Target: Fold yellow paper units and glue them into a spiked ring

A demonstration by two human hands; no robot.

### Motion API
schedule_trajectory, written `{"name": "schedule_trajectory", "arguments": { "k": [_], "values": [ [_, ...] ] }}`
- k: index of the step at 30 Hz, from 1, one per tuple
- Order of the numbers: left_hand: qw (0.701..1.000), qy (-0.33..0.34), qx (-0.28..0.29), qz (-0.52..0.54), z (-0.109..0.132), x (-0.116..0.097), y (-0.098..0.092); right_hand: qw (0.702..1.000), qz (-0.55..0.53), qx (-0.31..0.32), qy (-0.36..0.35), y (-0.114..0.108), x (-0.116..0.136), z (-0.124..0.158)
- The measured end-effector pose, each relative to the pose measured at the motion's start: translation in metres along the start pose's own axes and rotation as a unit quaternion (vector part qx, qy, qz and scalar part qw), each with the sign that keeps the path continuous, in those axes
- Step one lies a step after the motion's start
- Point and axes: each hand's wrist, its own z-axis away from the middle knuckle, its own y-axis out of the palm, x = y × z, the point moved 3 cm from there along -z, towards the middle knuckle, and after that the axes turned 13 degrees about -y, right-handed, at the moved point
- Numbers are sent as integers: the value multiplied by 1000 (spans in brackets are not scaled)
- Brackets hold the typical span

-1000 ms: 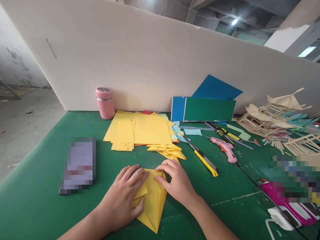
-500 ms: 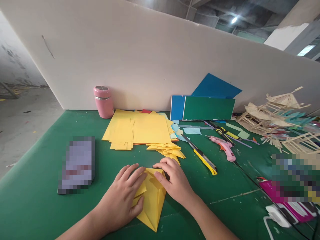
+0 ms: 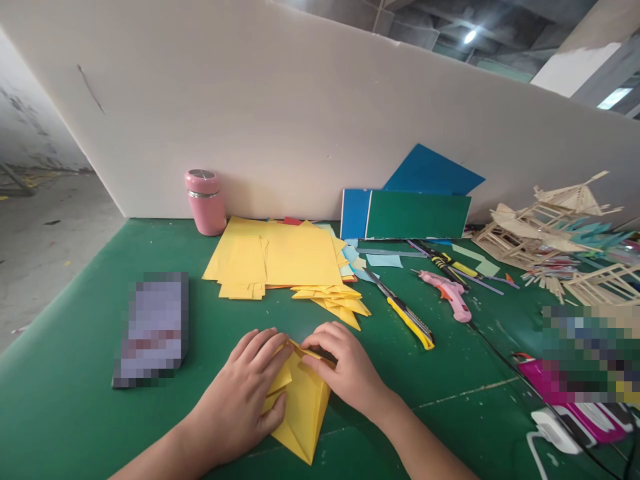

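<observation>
A folded sheet of yellow paper (image 3: 306, 410) lies on the green tabletop, its point towards me. My left hand (image 3: 255, 390) rests over the paper's left side, fingers stretched out and thumb apart, pressing on a folded flap. At the top edge, my right hand (image 3: 345, 363) pinches the paper between thumb and fingers, with the edge slightly raised and bent over. Part of the sheet is hidden beneath my left hand. Just beyond my hands sit several folded yellow paper pieces (image 3: 333, 299) and a stack of flat yellow sheets (image 3: 300, 253).
Right of my hands lie a yellow utility knife (image 3: 407, 320) and a pink glue gun (image 3: 453, 293) with its cord. A pink flask (image 3: 206, 203) stands back left, near a blurred purple object (image 3: 155, 333). Wooden stick models (image 3: 540, 227) and a power strip (image 3: 595, 413) occupy the right.
My right hand has shifted slightly, its fingers closing on the top edge of the paper, which is now lifted and folding over. My left hand stays in place.
</observation>
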Motion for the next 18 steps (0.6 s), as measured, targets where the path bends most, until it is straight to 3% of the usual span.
{"name": "schedule_trajectory", "arguments": {
  "k": [11,18],
  "values": [
    [999,-12,-1,47,3,3,2,997,23,50,-57,-2,4,0],
    [972,-144,-48,179,0,23,-1,975,124,172,-61,5,7,0]
  ]
}}
